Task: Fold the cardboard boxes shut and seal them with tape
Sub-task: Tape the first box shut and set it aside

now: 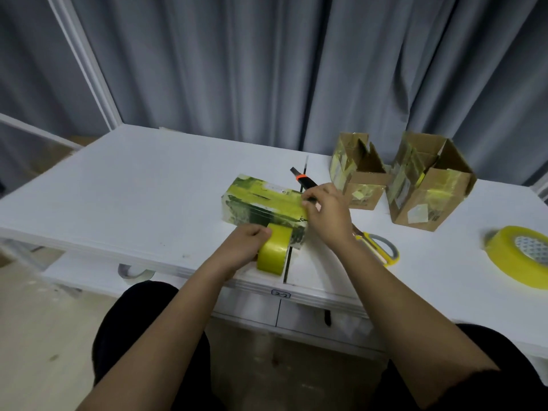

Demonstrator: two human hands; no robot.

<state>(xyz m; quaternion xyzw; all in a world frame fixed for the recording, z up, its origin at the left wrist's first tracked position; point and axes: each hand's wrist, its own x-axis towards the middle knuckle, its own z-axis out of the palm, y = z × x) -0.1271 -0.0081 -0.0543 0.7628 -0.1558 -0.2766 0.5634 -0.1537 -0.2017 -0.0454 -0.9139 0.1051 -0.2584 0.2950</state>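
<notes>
A closed box [261,203] wrapped in yellow-green tape lies on the white table [142,191], near the front edge. My left hand [241,244] grips a yellow tape roll [274,252] held against the box's near side. A strip of tape runs from the roll up over the box. My right hand [326,215] rests on the box's right end, fingers curled on the tape there. Two brown cardboard boxes [360,173] [427,182] stand open at the back right, with old tape on their flaps.
A black utility knife with an orange band [302,178] lies behind my right hand. Yellow-handled scissors [381,247] lie right of my right wrist. A larger yellow tape roll [520,255] sits at the far right. Grey curtains hang behind the table.
</notes>
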